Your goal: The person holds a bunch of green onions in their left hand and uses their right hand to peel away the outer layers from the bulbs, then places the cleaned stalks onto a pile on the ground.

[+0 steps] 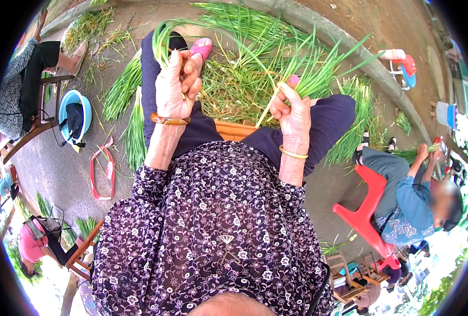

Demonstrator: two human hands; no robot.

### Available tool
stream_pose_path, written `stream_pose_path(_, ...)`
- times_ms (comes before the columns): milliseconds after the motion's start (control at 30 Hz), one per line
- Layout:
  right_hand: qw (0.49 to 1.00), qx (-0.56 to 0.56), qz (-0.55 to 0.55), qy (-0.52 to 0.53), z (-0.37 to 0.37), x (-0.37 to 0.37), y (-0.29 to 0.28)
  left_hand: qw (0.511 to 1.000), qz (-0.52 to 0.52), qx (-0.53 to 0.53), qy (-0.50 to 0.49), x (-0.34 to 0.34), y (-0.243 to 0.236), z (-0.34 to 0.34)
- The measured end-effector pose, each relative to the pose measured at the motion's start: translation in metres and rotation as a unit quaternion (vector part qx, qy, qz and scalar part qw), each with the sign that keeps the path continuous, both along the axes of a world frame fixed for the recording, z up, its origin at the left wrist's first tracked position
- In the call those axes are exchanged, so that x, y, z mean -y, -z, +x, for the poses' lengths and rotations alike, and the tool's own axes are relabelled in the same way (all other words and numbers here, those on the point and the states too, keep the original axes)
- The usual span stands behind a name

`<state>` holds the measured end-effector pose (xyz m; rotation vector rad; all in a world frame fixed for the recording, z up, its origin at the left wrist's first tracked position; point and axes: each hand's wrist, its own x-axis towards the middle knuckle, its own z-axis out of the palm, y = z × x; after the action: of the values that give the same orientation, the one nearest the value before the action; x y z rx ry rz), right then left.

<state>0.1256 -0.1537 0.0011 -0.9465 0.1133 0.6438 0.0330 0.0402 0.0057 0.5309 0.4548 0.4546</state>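
My left hand [175, 87] is closed around a small bunch of green scallions [163, 42], whose leaves bend over above the fingers. A brown bangle circles that wrist. On the right, my right hand [292, 110] pinches a pale scallion stalk [266, 108] between thumb and fingers; it slants down to the left. Something small and pink [294, 81] shows at the fingertips, its kind unclear. Long green scallion leaves [323, 66] spread just beyond this hand. Between my knees lies a heap of yellowed trimmings [226, 97].
More scallion bundles [123, 87] lie by my left leg and along the kerb [339, 34]. A light-blue basin [88, 118] holding a black bag and a red strap [103, 168] are at left. A co-worker [413, 195] sits at right by a red plastic stool [368, 205].
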Motion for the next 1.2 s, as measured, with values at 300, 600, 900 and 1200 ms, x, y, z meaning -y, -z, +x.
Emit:
stream_pose_path(300, 0.996, -0.032, 0.075, 0.026, 0.008, 0.01, 0.004, 0.996, 0.069, -0.057, 0.02, 0.009, -0.013, 0.008)
stream_pose_path(600, 0.999, 0.005, 0.028, -0.045, -0.006, -0.01, 0.0, 0.961, 0.043, -0.126, 0.242, 0.056, -0.013, -0.004)
stream_pose_path(900, 0.996, -0.011, 0.008, -0.083, -0.012, -0.018, 0.003, 0.953, 0.059, -0.151, 0.255, 0.057, -0.013, -0.003)
stream_pose_path(1200, 0.995, 0.076, -0.062, 0.009, -0.003, -0.007, -0.005, 0.958, 0.059, -0.158, 0.233, 0.052, -0.013, -0.004)
